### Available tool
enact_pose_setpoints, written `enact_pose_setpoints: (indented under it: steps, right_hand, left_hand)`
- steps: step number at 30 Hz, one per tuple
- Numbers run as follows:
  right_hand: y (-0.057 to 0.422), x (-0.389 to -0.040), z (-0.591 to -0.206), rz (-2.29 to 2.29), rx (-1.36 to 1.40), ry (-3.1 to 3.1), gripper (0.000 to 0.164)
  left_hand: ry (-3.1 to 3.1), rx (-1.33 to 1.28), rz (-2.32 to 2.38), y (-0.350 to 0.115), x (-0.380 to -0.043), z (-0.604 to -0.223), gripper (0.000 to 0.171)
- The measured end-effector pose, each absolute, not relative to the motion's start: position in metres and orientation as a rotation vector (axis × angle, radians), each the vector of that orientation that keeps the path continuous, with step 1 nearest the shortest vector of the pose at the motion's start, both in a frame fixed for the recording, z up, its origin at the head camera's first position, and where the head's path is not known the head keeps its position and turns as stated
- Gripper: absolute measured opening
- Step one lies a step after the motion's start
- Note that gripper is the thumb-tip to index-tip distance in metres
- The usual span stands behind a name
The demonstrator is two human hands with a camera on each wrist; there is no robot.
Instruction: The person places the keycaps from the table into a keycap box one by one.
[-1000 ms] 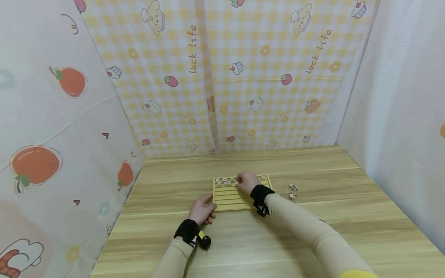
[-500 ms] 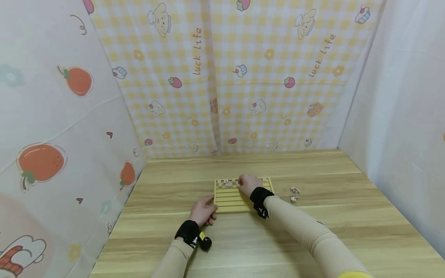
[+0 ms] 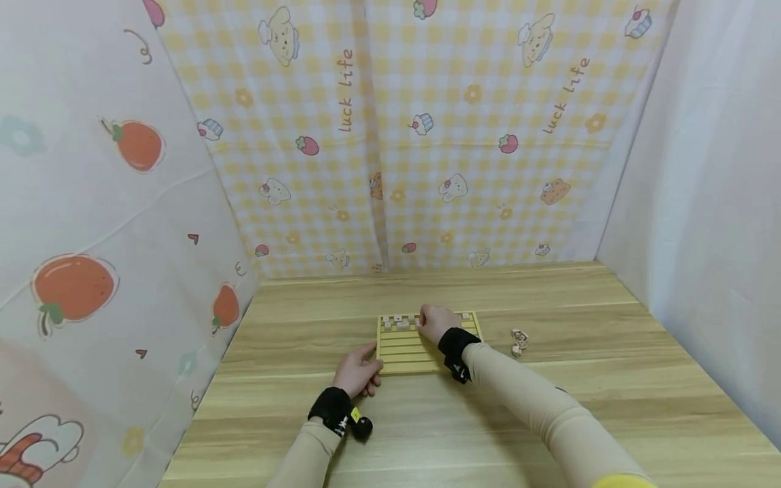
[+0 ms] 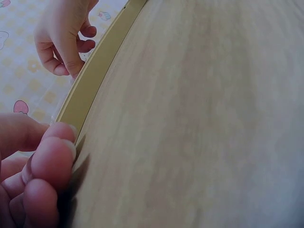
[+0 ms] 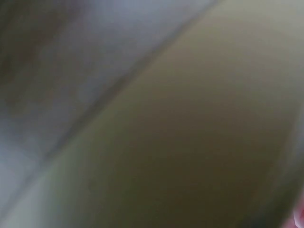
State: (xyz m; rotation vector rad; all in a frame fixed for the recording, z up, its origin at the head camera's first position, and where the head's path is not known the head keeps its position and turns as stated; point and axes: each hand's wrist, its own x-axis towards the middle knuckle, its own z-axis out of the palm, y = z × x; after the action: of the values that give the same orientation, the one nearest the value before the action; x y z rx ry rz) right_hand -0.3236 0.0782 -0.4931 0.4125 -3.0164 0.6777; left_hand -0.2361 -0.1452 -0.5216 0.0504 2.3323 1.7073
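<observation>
A yellow board point(image 3: 405, 359) with raised horizontal ridges lies on the table, small pale tiles point(image 3: 403, 326) standing in its two far rows at the left. Another tile point(image 3: 466, 316) sits alone near the far right corner. My left hand point(image 3: 356, 373) grips the board's near left corner, thumb on top. The left wrist view shows its curled fingertips point(image 4: 52, 161) against the board's edge point(image 4: 92, 78). Over the second row, my right hand point(image 3: 438, 324) pinches a small pale tile, mostly covered by the fingers. The right wrist view is blurred, with the board's surface point(image 5: 190, 118) filling much of it.
Several loose tiles point(image 3: 518, 342) lie in a small heap on the wooden table point(image 3: 427, 434), right of the board. A checked cloth point(image 3: 427, 203) hangs behind the table, with printed cloths at both sides. The right forearm point(image 3: 537, 393) crosses the table's right half.
The camera view has shifted slightly. Both hands stay at the same places on the board, the right fingers making only a slight movement over the second row.
</observation>
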Motion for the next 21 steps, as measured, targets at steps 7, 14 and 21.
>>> enact_pose_setpoints:
  steps: [7,14,21]
  right_hand:
    - [0.080,-0.324,-0.495,0.687,0.402,-3.003,0.026]
    - [0.105,-0.316,-0.481,0.800,0.372,-3.012,0.014]
    - [0.162,-0.313,-0.460,0.894,0.294,-3.022,0.036]
  left_hand:
    - [2.353,0.064,1.696,-0.143,-0.236,-0.522,0.059]
    - [2.324,0.105,1.719,-0.139,-0.235,-0.523,0.061]
    - [2.330,0.087,1.693,-0.145,-0.235,-0.522,0.061]
